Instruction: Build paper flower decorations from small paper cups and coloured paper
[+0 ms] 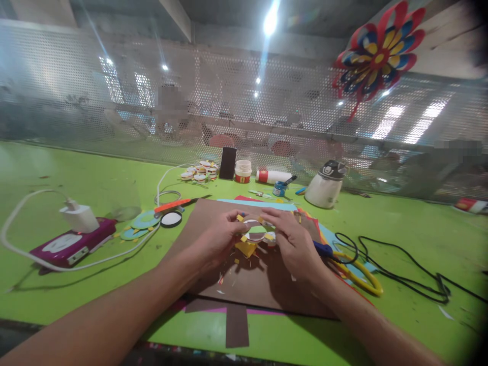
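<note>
"How do we find the left hand point(224, 230)?"

"We see it nearly closed, thumb and fingers pinching the left edge of a small round piece point(256, 230)."

"And the right hand point(295, 244)?"

"Its fingers are bent and close together, reaching over the right edge of the piece. We can't tell how firmly they grip, since the hand hides its own underside."

"Where do we place the piece itself?"

"Between the two hands, just over the brown board point(213, 284) on the green table point(107, 173). It has a white rim, with pale green and a duller grey-brown patch across its face (the finer detail is too small for us to read). Small yellow tabs point(244, 238) stick out around its edge."

"What do we have close by?"

"A yellow paper piece point(247, 248) sits just below it in our view, and we can pick out tiny scraps point(220, 291) on the board nearer to us. Beside the right wrist we see a dark blue handle point(323, 248), with a yellow loop point(368, 280) farther right."
</note>
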`<state>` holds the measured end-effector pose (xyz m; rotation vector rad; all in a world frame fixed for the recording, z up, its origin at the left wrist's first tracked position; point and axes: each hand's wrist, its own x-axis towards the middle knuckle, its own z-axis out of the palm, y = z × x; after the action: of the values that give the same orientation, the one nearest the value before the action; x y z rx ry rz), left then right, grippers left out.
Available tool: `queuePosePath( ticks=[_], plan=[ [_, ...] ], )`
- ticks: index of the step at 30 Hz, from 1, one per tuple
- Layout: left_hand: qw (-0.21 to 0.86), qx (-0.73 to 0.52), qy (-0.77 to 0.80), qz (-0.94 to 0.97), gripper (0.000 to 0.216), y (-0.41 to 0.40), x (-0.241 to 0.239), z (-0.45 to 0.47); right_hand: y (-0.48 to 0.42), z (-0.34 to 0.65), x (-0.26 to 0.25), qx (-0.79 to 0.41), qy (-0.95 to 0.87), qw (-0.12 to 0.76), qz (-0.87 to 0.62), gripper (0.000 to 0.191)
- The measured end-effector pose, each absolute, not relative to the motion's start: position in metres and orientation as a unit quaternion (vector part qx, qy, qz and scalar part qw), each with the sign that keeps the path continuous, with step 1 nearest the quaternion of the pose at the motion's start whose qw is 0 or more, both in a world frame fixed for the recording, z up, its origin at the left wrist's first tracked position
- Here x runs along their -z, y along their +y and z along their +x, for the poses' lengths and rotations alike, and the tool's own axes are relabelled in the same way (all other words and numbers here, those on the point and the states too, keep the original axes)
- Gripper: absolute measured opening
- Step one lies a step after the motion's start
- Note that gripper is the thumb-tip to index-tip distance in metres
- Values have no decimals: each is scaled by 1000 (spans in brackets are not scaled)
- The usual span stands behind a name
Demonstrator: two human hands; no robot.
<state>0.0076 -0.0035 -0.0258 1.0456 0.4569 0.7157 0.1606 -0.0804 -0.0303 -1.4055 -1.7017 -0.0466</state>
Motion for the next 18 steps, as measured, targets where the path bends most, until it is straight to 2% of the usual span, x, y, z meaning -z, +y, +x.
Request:
queuePosePath(
  ticks=[5, 12, 18],
  plan=[
    [773, -320, 252, 487, 27, -4, 22, 6, -75, 175, 24, -48, -597, 522, -607, 42],
    [778, -307, 226, 500, 27, -5, 24, 4, -71, 179, 18, -181, -478, 602, -613, 19],
    [777, -313, 222, 499, 28, -4, 23, 5, -72, 174, 13, -284, -432, 619, -591, 30]
  ],
)
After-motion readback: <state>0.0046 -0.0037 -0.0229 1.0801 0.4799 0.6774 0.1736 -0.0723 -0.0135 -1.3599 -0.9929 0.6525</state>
